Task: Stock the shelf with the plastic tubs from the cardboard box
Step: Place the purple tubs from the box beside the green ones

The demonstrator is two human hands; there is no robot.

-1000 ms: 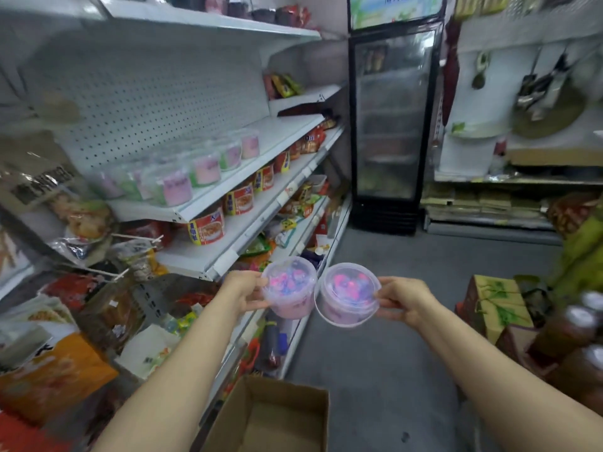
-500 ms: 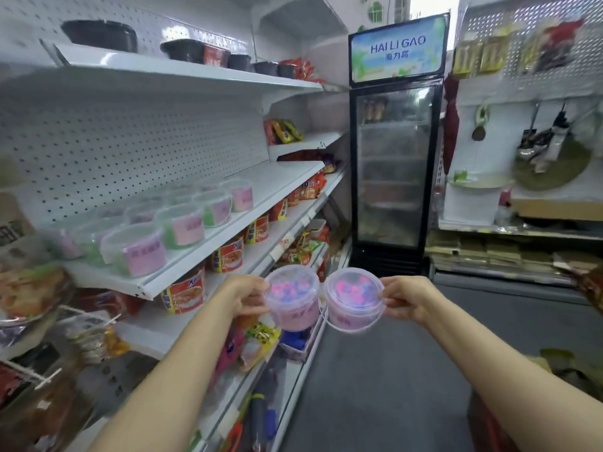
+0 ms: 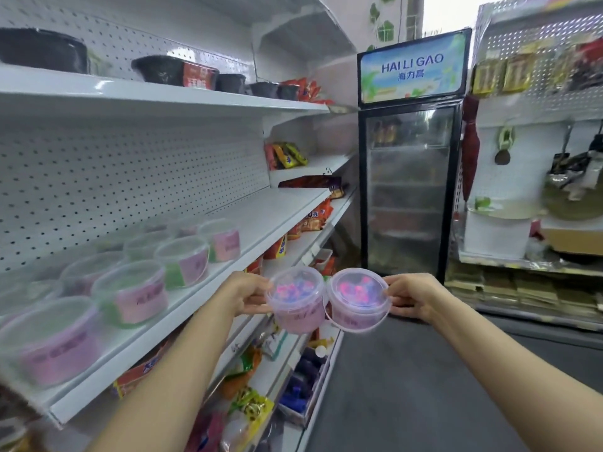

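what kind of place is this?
Most likely a small grocery or convenience shop: white pegboard shelves stocked with packaged snacks, and a glass-door fridge at the aisle's end. The left hand and right hand each hold a tub.

The two held tubs (image 3: 295,303) (image 3: 357,300) are translucent pink plastic with clear, glossy lids. The shelf (image 3: 261,220) looks like smooth white painted metal, backed by matt perforated pegboard (image 3: 130,177). The fridge door (image 3: 409,190) is reflective glass.

head view, forward-down — close over hands (image 3: 326,296)
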